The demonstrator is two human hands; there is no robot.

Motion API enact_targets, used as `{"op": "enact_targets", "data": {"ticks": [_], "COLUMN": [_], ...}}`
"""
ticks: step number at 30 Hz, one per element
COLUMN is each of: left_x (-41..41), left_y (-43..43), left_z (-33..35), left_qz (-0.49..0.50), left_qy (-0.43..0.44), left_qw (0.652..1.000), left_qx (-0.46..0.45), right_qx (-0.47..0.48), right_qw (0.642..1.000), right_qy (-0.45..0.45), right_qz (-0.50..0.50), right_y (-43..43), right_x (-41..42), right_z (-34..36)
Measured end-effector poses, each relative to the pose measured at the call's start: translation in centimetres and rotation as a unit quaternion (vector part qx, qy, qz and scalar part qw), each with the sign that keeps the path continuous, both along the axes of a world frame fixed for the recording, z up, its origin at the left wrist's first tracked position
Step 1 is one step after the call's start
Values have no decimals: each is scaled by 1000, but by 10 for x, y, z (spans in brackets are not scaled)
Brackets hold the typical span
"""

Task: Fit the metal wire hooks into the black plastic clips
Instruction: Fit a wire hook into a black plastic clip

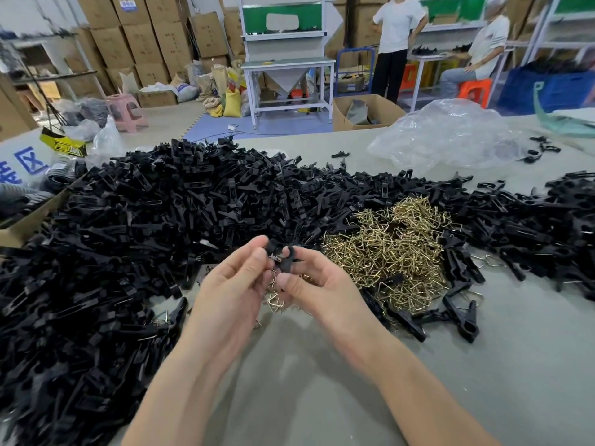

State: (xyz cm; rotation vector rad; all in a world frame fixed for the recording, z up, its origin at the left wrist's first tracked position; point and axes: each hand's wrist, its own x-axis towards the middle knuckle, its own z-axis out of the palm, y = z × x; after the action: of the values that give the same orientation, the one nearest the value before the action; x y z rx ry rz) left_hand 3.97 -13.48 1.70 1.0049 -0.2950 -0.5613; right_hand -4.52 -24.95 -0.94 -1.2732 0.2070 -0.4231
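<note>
Both hands are raised together over the near middle of the grey table (483, 381). Left hand (235, 284) and right hand (322, 284) pinch one black plastic clip (285, 257) between thumbs and fingertips, each hand closed on it, the clip's two rounded ends pointing up and away. Brass-coloured wire hooks (273, 297) hang bunched below the clip between the palms; which hand carries them is unclear, possibly the left. To the right of the hands, touching the table, lies a loose heap of metal wire hooks (386, 252). A large pile of black clips (145, 220) fills the left and far side of the table and runs on in a band to the far right. A few finished clips (463, 317) with wire fitted lie near the right hand. A crumpled clear plastic bag (450, 133) sits far right. Cardboard boxes (145, 37) are stacked beyond the table.
</note>
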Motion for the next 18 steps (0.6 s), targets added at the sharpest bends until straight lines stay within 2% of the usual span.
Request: {"op": "enact_targets", "data": {"ticks": [2,5,11,15,18], "left_x": [-6,-10,-9,-9,-11], "left_y": [-2,-5,-4,-4,-5], "left_z": [1,1,-8,-9,-8], "left_qz": [-17,31,75,87,49], "left_qy": [-9,-16,-103,-103,-117], "left_qw": [1000,999,983,983,986], "left_qx": [-4,17,134,122,105], "right_qx": [9,9,13,26,24], "right_qw": [1000,1000,1000,999,999], "right_qy": [-6,-6,-3,-5,-1], "right_qz": [-12,-19,-27,-31,-40], "right_y": [-3,-6,-7,-8,-10], "right_x": [0,0,1,2,1], "right_z": [0,0,-2,-2,-1]}}
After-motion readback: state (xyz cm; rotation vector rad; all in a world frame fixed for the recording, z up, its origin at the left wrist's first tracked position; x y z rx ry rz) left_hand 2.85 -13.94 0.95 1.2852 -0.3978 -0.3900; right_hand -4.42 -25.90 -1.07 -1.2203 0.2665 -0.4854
